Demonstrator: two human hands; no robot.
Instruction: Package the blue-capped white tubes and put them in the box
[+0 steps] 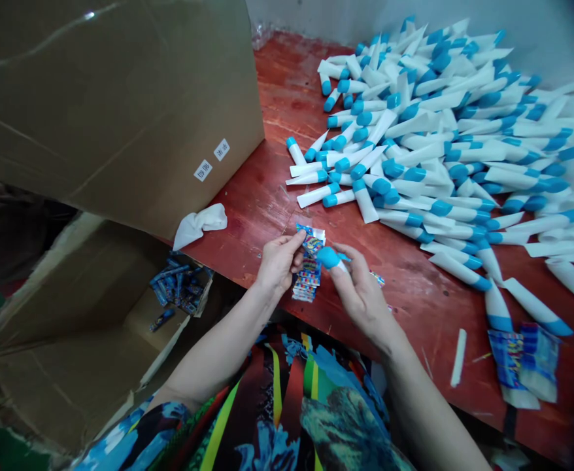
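Observation:
My left hand pinches a small blue, multicoloured printed wrapper between thumb and fingers, above the red table. Below it lies an overlapping stack of similar printed wrappers. Just right of these is my right hand, with bright blue coverings on the thumb and a fingertip. Its fingers are curled together close to the wrapper. What they grip, if anything, is hidden behind the thumb.
White tubes with blue caps form a large pile at right. A tall cardboard box stands left; an open carton below holds small blue printed items. Blue packets and a white strip lie front right; crumpled white material lies left.

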